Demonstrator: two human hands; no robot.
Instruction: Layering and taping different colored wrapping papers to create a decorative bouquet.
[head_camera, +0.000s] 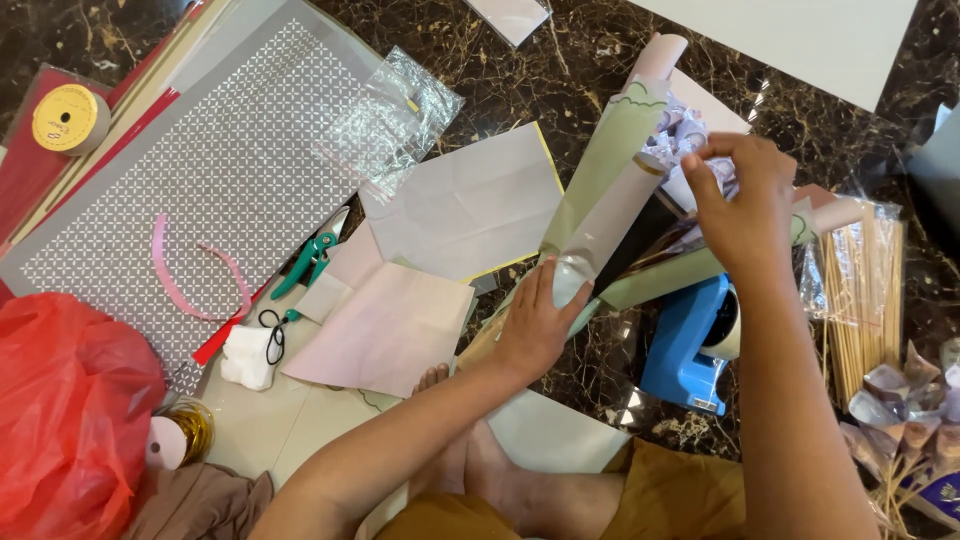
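A paper-wrapped bouquet (612, 175) in pale green and pink sheets lies slanted on the dark marble floor, with folded purple paper pieces (678, 135) showing at its top. My left hand (535, 325) grips the bouquet's lower, narrow end. My right hand (738, 200) is curled over the top of the bouquet, its fingers pinching at the purple pieces and wrapping edge. My bare foot (470, 455) shows below, between my arms.
A blue tape dispenser (690, 345) sits under my right forearm. Wooden skewers in plastic (862, 290) lie right. Loose paper sheets (465, 205), green-handled pruners (308, 262), pink ribbon (180, 290), patterned sheet (220, 160), yellow ribbon spool (68, 118) and red plastic bag (70, 410) lie left.
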